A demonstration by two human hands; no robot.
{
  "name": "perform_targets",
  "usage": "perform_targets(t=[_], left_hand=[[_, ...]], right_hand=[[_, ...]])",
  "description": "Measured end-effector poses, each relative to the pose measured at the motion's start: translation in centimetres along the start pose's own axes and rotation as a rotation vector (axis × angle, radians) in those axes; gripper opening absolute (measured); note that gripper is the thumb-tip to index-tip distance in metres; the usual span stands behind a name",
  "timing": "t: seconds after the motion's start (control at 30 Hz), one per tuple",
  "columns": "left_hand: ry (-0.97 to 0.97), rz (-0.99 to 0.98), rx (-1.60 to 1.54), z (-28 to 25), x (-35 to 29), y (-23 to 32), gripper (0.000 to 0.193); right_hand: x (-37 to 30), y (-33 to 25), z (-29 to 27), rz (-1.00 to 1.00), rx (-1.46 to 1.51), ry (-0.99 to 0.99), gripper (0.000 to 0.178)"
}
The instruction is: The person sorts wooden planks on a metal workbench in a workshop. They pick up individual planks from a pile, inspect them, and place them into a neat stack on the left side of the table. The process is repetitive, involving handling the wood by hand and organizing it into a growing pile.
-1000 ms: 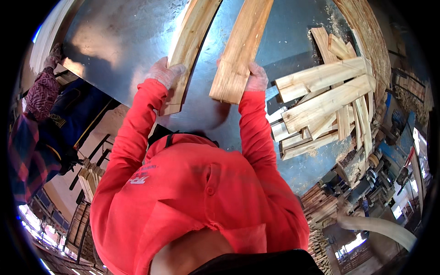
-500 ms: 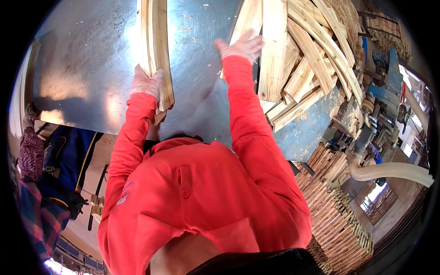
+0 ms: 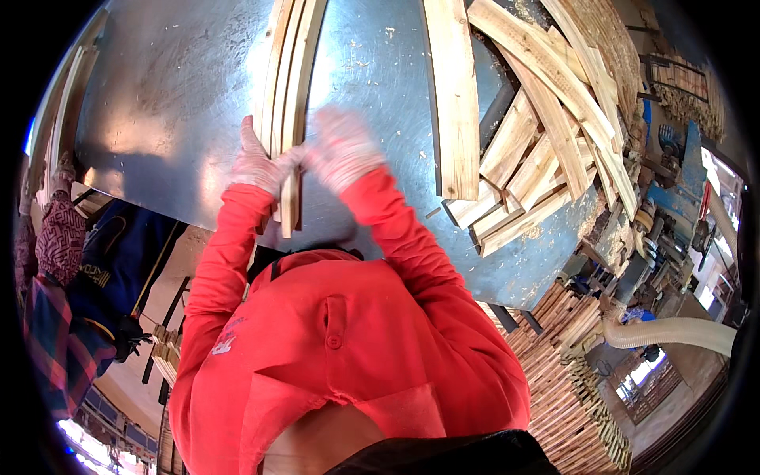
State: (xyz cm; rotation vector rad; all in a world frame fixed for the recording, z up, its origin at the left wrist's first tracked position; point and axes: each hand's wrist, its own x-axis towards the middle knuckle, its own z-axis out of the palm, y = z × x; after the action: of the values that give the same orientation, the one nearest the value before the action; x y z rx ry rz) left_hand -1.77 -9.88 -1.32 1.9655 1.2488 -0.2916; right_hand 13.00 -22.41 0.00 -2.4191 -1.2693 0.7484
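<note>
Several long, pale wooden strips (image 3: 294, 87) stand side by side on the metal tabletop, running away from me. My left hand (image 3: 260, 166), in a pale glove, is closed around their near end, with thumb and fingers on opposite sides. Just right of the strips, my right hand (image 3: 343, 150), also gloved, is smeared by motion; its fingers do not show clearly. Further right, a wide wooden board (image 3: 455, 111) lies lengthwise on the table, apart from both hands.
A loose heap of curved wooden pieces (image 3: 538, 150) covers the table's right side. Sawdust and chips dot the metal tabletop (image 3: 372, 71). Stacked wood (image 3: 546, 364) and a ribbed hose (image 3: 673, 334) are at the lower right. Another person's patterned sleeve (image 3: 59, 237) shows at the left.
My right hand has moved left from the boards to beside the strips. The slanted board it was at no longer lies beside the wide one. My left hand stays at the strips' near end.
</note>
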Motion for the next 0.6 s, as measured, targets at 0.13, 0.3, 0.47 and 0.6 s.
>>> perform_targets(t=[0.13, 0.3, 0.47, 0.6], left_hand=[[0.111, 0.001, 0.105, 1.0, -0.4, 2.3, 0.101], [0.036, 0.093, 0.123, -5.3, 0.3, -0.1, 0.084], [0.098, -0.095, 0.442, -5.6, 1.3, -4.4, 0.104], [0.614, 0.772, 0.194, -7.0, 0.1, -0.9, 0.098]], right_hand=[[1.8, 11.8, -3.9, 0.724, -0.313, 0.506, 0.116], [0.8, 14.9, -6.8, 0.863, 0.029, 0.019, 0.124], [-3.1, 10.8, -9.9, 0.715, -0.173, 0.011, 0.119], [-6.2, 11.9, -14.8, 0.021, -0.659, 0.362, 0.094]])
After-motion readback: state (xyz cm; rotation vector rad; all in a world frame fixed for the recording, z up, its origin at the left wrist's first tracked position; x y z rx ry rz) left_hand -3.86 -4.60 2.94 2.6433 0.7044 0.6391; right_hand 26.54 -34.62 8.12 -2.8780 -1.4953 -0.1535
